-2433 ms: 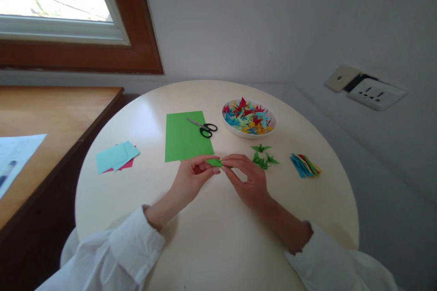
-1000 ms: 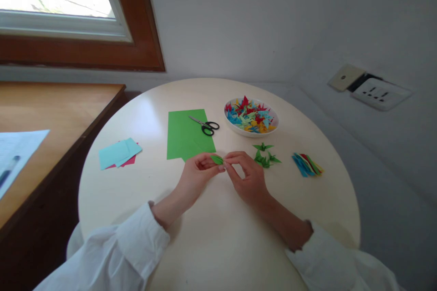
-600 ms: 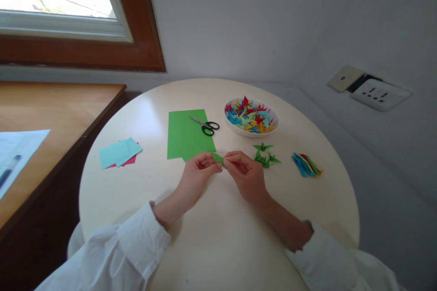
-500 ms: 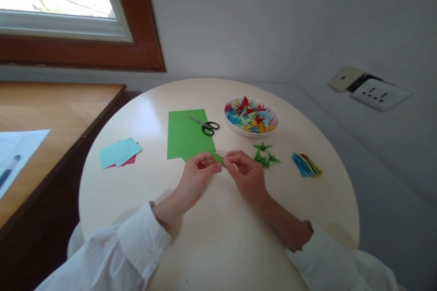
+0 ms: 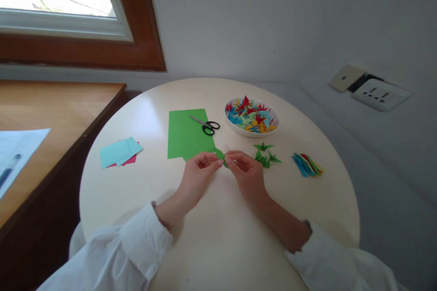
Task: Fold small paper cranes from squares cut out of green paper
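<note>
Between my fingertips is a small folded piece of green paper (image 5: 219,153), partly hidden by the fingers. My left hand (image 5: 200,172) pinches it from the left, thumb against fingers. From the other side my right hand (image 5: 248,173) pinches it too, so both hands nearly meet. Just beyond them lies a green paper sheet (image 5: 186,132) with black-handled scissors (image 5: 206,126) resting across its right edge. Several folded green paper cranes (image 5: 264,159) sit right of my right hand.
A white bowl (image 5: 251,134) of colourful paper cranes stands at the back right of the round table (image 5: 218,245). Paper strips (image 5: 307,165) lie at the right, light-blue and red paper pieces (image 5: 120,152) at the left. A wooden desk (image 5: 61,104) adjoins on the left.
The green paper between my fingers has turned, and more of it now shows, pointing up and to the left. Both hands stay in nearly the same place.
</note>
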A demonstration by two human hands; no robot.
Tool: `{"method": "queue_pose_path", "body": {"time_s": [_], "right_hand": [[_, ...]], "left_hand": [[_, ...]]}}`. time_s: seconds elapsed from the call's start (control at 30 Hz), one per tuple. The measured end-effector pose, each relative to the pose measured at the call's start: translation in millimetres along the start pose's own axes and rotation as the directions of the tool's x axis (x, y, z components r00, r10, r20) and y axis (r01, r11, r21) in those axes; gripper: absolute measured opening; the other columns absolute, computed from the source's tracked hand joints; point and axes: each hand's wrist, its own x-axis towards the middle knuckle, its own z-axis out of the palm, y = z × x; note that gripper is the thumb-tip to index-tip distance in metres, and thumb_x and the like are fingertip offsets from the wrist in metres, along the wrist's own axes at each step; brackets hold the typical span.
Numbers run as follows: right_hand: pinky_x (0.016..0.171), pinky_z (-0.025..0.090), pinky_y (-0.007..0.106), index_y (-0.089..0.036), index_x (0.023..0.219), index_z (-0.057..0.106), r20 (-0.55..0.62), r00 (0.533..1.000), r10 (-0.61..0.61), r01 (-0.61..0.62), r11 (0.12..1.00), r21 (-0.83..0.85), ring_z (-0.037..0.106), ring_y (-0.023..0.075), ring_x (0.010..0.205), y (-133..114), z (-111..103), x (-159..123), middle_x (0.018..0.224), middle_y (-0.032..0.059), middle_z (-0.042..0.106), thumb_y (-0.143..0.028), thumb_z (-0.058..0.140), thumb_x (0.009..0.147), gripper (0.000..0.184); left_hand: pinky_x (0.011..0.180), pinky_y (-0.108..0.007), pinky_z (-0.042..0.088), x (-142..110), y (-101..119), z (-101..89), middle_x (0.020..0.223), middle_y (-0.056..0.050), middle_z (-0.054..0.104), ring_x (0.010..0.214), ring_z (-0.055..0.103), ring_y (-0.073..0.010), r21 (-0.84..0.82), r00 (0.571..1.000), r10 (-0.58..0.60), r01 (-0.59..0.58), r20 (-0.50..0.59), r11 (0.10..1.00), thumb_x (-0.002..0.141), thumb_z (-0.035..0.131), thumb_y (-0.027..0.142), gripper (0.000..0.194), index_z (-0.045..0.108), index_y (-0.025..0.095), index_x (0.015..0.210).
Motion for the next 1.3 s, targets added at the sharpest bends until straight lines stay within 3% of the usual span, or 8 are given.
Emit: {"method": "queue_pose_path", "body": {"time_s": [0.27, 0.43, 0.6, 0.93, 1.3], "right_hand": [[0.073, 0.052, 0.03, -0.02, 0.066, 0.069, 0.028, 0.999, 0.019, -0.019, 0.999, 0.031, 0.063, 0.015, 0.076, 1.2, 4.1, 0.3, 0.077, 0.002, 0.068, -0.022, 0.069, 0.065, 0.002], [0.073, 0.053, 0.03, -0.02, 0.066, 0.07, 0.039, 0.999, 0.032, -0.034, 0.999, 0.027, 0.064, 0.0153, 0.076, 1.7, 3.1, 0.4, 0.077, 0.0023, 0.069, -0.022, 0.07, 0.064, 0.003], [0.072, 0.052, 0.031, -0.021, 0.066, 0.07, 0.053, 0.998, 0.046, -0.048, 0.998, 0.03, 0.064, 0.0159, 0.076, 3.8, 2.1, 1.4, 0.077, 0.0021, 0.069, -0.024, 0.07, 0.064, 0.004], [0.069, 0.05, 0.029, -0.02, 0.064, 0.069, 0.044, 0.998, 0.046, -0.047, 0.998, 0.028, 0.061, 0.0149, 0.072, 2.8, 3.3, 2.7, 0.074, 0.0017, 0.068, -0.024, 0.07, 0.063, 0.004], [0.071, 0.05, 0.032, -0.019, 0.064, 0.069, -0.026, 0.984, 0.174, -0.172, 0.984, 0.048, 0.062, 0.0161, 0.073, 3.0, 3.5, 3.1, 0.073, 0.002, 0.069, -0.027, 0.072, 0.059, 0.01]], "left_hand": [[0.062, -0.025, 0.044, 0.1, -0.7, -2.2, 0.062, 0.0, 0.066, 0.061, 0.057, -0.0125, 0.168, 0.986, 0.152, -0.138, -0.07, 0.976, 0.058, 0.072, 0.022, 0.009, 0.067, 0.016, 0.062], [0.074, -0.028, 0.047, 2.1, -3.0, -5.3, 0.07, -0.003, 0.069, 0.075, 0.062, -0.0167, 0.179, 0.974, 0.217, -0.203, -0.064, 0.963, 0.059, 0.071, 0.019, 0.004, 0.068, 0.016, 0.058], [0.079, -0.031, 0.046, 1.1, -2.4, -4.5, 0.067, -0.004, 0.069, 0.079, 0.063, -0.0186, 0.16, 0.979, 0.202, -0.194, -0.035, 0.968, 0.06, 0.071, 0.019, 0.004, 0.068, 0.017, 0.057], [0.074, -0.028, 0.045, 0.7, 0.0, -2.5, 0.066, -0.002, 0.066, 0.073, 0.06, -0.016, 0.176, 0.973, 0.216, -0.2, -0.08, 0.964, 0.059, 0.071, 0.017, 0.004, 0.067, 0.017, 0.056], [0.063, -0.023, 0.042, 0.8, -0.9, -0.4, 0.061, 0.001, 0.064, 0.06, 0.055, -0.0103, 0.023, 0.995, 0.061, -0.059, -0.082, 0.998, 0.052, 0.077, 0.021, 0.017, 0.065, 0.015, 0.062]]}}
